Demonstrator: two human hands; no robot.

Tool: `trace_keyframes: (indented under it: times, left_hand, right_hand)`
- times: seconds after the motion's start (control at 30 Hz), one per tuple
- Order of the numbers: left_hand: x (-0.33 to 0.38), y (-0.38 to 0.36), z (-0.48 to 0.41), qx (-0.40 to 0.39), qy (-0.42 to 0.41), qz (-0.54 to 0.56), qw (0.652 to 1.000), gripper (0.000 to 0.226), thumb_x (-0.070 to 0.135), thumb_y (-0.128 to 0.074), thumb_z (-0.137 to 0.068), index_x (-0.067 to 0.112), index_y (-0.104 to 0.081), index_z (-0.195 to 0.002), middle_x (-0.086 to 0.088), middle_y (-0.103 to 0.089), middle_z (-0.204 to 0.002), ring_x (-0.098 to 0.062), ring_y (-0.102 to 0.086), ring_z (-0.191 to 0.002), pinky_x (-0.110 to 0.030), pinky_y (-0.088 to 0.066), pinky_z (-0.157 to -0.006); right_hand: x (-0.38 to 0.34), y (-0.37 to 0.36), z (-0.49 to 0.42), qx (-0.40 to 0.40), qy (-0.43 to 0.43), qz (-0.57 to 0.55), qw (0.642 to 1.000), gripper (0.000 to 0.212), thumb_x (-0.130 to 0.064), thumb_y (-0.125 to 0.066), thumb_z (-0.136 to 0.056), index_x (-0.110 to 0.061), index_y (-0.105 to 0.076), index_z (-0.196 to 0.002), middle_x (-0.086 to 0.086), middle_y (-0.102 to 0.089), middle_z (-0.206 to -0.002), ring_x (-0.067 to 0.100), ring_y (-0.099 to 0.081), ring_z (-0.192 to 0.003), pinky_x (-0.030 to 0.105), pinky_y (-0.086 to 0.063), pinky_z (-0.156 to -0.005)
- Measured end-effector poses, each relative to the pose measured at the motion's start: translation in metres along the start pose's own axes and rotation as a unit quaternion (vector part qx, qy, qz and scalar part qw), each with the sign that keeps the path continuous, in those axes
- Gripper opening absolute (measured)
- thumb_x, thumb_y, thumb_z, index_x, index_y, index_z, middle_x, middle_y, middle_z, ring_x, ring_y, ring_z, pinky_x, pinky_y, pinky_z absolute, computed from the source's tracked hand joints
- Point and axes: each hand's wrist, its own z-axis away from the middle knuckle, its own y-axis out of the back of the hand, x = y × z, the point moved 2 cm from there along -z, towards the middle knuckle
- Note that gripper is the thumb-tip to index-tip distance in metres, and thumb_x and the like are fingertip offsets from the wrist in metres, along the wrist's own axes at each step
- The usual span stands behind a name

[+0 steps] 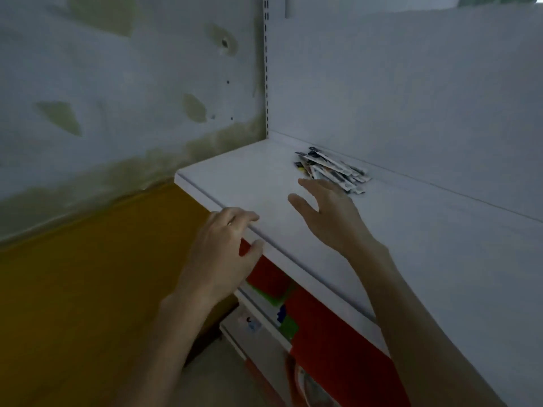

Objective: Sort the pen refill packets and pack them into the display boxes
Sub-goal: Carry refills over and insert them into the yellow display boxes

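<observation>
Head view, looking down along the white shelf [411,230]. Nearest, below its front lip, sit red, green and blue packs [323,333], too blurred to identify. The left hand [226,245] rests on the shelf's front edge, fingers curled over the top and thumb beneath the lip, holding nothing else. Further in, the right hand [326,210] hovers above the shelf surface, spread wide and empty, fingertips just short of the pen refill packets [332,168]. That loose heap lies on the shelf close to its back panel.
</observation>
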Motion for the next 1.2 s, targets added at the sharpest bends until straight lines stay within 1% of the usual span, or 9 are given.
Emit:
trace_keyframes:
  times: [0.1,0.17,0.3,0.43,0.6,0.77,0.9,1.03,1.2]
  left_hand:
    - [-0.011,-0.019,-0.05,-0.02,-0.04,0.027,0.999,0.037,0.033,-0.052,-0.091,0.025,-0.051,-0.127,0.007,-0.047,-0.132,-0.009,-0.036,-0.121,-0.016,-0.024,-0.094]
    - [-0.021,-0.029,-0.077,-0.041,-0.054,0.057,0.996,0.036,0.033,-0.052,-0.091,0.026,-0.051,-0.127,0.008,-0.046,-0.132,-0.007,-0.035,-0.121,-0.014,-0.022,-0.093]
    - [-0.039,-0.053,-0.131,-0.044,-0.046,0.128,0.99,0.033,0.027,-0.056,-0.09,0.022,-0.055,-0.123,0.006,-0.052,-0.125,-0.009,-0.044,-0.115,-0.011,-0.025,-0.087]
    - [-0.042,-0.091,-0.176,-0.101,-0.08,0.175,0.976,0.027,0.021,-0.057,-0.09,0.023,-0.059,-0.117,0.006,-0.057,-0.117,-0.01,-0.05,-0.106,-0.019,-0.035,-0.092]
    - [-0.049,-0.128,-0.229,-0.17,-0.135,0.189,0.958,0.023,0.018,-0.059,-0.088,0.022,-0.064,-0.11,0.001,-0.062,-0.11,-0.012,-0.055,-0.096,-0.033,-0.046,-0.09]
    - [-0.067,-0.146,-0.273,-0.209,-0.206,0.198,0.935,0.023,0.017,-0.061,-0.086,0.02,-0.067,-0.108,0.001,-0.064,-0.105,-0.014,-0.057,-0.093,-0.033,-0.047,-0.086]
    - [-0.07,-0.161,-0.297,-0.198,-0.238,0.194,0.931,0.024,0.017,-0.058,-0.088,0.02,-0.065,-0.111,-0.001,-0.062,-0.109,-0.018,-0.053,-0.099,-0.029,-0.043,-0.083]
    - [-0.067,-0.18,-0.306,-0.206,-0.303,0.131,0.921,0.027,0.017,-0.056,-0.089,0.02,-0.061,-0.116,-0.001,-0.057,-0.12,-0.022,-0.048,-0.108,-0.032,-0.039,-0.088]
    - [-0.071,-0.183,-0.316,-0.185,-0.35,0.073,0.916,0.022,0.029,-0.059,-0.088,0.019,-0.064,-0.106,0.0,-0.061,-0.111,-0.021,-0.05,-0.103,-0.028,-0.029,-0.078]
  right_hand:
    - [0.027,0.008,-0.042,0.028,-0.026,0.032,0.999,0.038,-0.044,-0.043,-0.093,-0.017,-0.061,-0.111,0.007,-0.059,-0.119,0.03,-0.05,-0.115,0.035,-0.041,-0.088]
    - [0.042,0.016,-0.064,0.047,-0.058,0.021,0.997,0.028,-0.04,-0.045,-0.093,-0.018,-0.062,-0.096,0.006,-0.06,-0.106,0.028,-0.053,-0.105,0.029,-0.035,-0.075]
    - [0.069,0.018,-0.091,0.078,-0.106,0.001,0.991,0.026,-0.026,-0.053,-0.092,-0.011,-0.062,-0.112,0.011,-0.059,-0.114,0.025,-0.055,-0.104,0.033,-0.042,-0.088]
    - [0.1,0.007,-0.102,0.061,-0.161,0.042,0.984,0.021,-0.022,-0.055,-0.091,-0.01,-0.063,-0.106,0.011,-0.063,-0.106,0.022,-0.057,-0.094,0.033,-0.045,-0.079]
    - [0.115,-0.018,-0.136,0.07,-0.195,0.07,0.976,0.028,-0.017,-0.059,-0.088,-0.013,-0.063,-0.115,0.007,-0.063,-0.116,0.022,-0.057,-0.103,0.026,-0.042,-0.083]
    - [0.109,-0.046,-0.175,0.022,-0.197,0.12,0.973,0.032,-0.014,-0.054,-0.089,-0.009,-0.057,-0.121,0.014,-0.063,-0.111,0.031,-0.056,-0.102,0.039,-0.045,-0.084]
    - [0.117,-0.051,-0.184,0.004,-0.243,0.172,0.955,0.027,-0.019,-0.056,-0.089,-0.016,-0.064,-0.115,0.009,-0.06,-0.105,0.026,-0.054,-0.099,0.032,-0.043,-0.078]
    - [0.116,-0.035,-0.177,0.065,-0.276,0.156,0.946,0.02,-0.019,-0.053,-0.09,-0.014,-0.068,-0.103,0.008,-0.061,-0.1,0.022,-0.056,-0.092,0.033,-0.046,-0.078]
    - [0.114,-0.022,-0.166,0.141,-0.289,0.17,0.931,0.019,-0.016,-0.054,-0.089,-0.011,-0.068,-0.101,0.011,-0.064,-0.097,0.026,-0.059,-0.087,0.04,-0.05,-0.078]
